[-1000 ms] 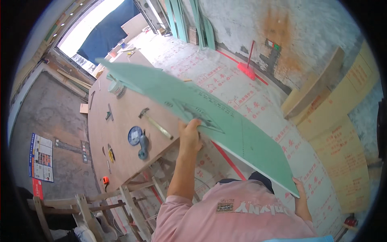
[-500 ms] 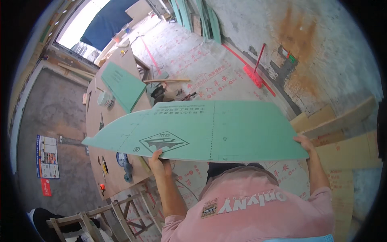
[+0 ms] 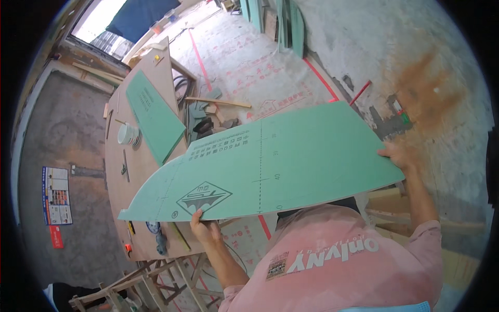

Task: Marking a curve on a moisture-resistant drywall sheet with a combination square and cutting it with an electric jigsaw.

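Observation:
A large green plasterboard piece (image 3: 312, 156) with a curved left edge is held up in front of my body. My left hand (image 3: 205, 230) grips its near edge, thumb on top beside the diamond mark and fingers underneath. At the right end, my right hand (image 3: 397, 157) clasps the slanted edge near the corner. The board slopes across the view, its pointed left end nearer and its right end farther away. That left tip overlaps the wooden worktable (image 3: 117, 187) in view; whether it touches, I cannot tell.
On the worktable lie another green board (image 3: 154, 117), a white bucket (image 3: 128, 134) and a blue-grey power tool (image 3: 160, 243). Below it stands a wooden trestle (image 3: 150, 291). Offcuts (image 3: 208, 122) lie on the floor beyond. Green boards (image 3: 296, 31) lean at the far wall.
The board has turned, its left tip coming nearer and its right end swinging farther away. Both hands keep their hold. My view has shifted slightly.

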Available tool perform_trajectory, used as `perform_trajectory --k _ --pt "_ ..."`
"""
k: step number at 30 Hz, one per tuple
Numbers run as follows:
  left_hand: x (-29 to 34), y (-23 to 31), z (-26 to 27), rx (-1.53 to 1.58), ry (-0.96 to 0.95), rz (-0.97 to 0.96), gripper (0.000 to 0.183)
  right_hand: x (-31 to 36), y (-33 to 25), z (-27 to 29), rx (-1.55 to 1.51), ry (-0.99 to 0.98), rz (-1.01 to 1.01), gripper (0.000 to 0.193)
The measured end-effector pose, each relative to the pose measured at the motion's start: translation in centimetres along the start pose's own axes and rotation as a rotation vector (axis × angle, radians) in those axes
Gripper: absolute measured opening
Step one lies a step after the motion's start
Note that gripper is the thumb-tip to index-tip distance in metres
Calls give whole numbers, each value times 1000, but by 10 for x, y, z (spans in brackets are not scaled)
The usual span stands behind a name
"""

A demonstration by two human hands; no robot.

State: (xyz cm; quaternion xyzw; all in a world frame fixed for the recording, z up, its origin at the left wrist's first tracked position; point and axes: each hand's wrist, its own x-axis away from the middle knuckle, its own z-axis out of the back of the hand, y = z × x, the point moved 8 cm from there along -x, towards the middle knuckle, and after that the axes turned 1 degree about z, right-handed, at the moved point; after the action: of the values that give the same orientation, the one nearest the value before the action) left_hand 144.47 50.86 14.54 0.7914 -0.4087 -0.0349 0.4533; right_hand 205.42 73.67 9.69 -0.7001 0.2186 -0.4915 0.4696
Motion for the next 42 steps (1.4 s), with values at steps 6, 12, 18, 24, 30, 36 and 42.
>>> perform_trajectory --k 6,12,18,24,30,36,42 --pt "-11 -13 -12 -2 119 -46 46 -63 -50 21 -146 -64 -23 48" --pt "17 -28 -31 89 310 -142 42 -164 -86 67 182 -203 -66 47" --pt "46 -67 -62 232 368 -213 42 -220 -160 75 199 -399 -43 55" --pt "85 -96 -80 407 501 -392 40 -291 -244 27 268 -496 13 59" --pt "114 -166 -42 679 609 -380 32 -342 -281 -59 335 -657 140 64" --pt "105 -231 20 839 575 -447 30 -376 -273 -118 355 -786 217 71" --pt "91 -242 70 901 543 -439 24 -382 -217 -135 417 -706 209 75"
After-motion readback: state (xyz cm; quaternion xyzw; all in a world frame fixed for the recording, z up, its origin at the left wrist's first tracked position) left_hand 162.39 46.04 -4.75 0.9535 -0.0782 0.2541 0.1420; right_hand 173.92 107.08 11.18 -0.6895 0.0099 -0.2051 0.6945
